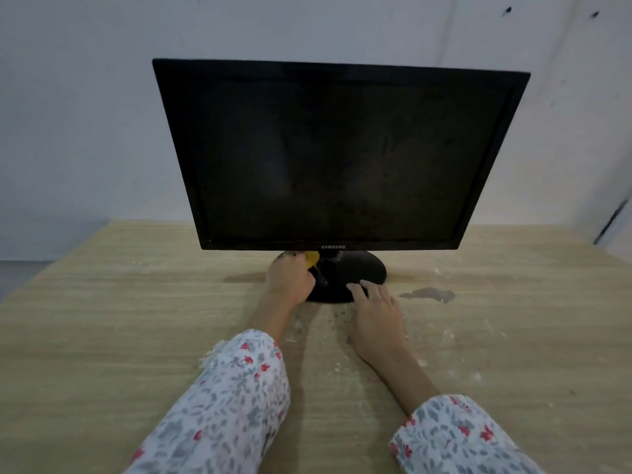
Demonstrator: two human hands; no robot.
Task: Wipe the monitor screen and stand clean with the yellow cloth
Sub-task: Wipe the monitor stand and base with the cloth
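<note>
A black monitor with a dark, smudged screen stands on a round black stand base on the wooden table. My left hand is closed around the yellow cloth, of which only a small bunch shows, pressed against the left side of the base just under the screen's lower edge. My right hand lies flat with fingers spread, its fingertips touching the front right rim of the base. Both forearms wear floral sleeves.
The table carries a wet patch right of the base and scattered white crumbs and dust near my arms. A pale wall rises right behind the monitor. The table's left edge drops off at the far left.
</note>
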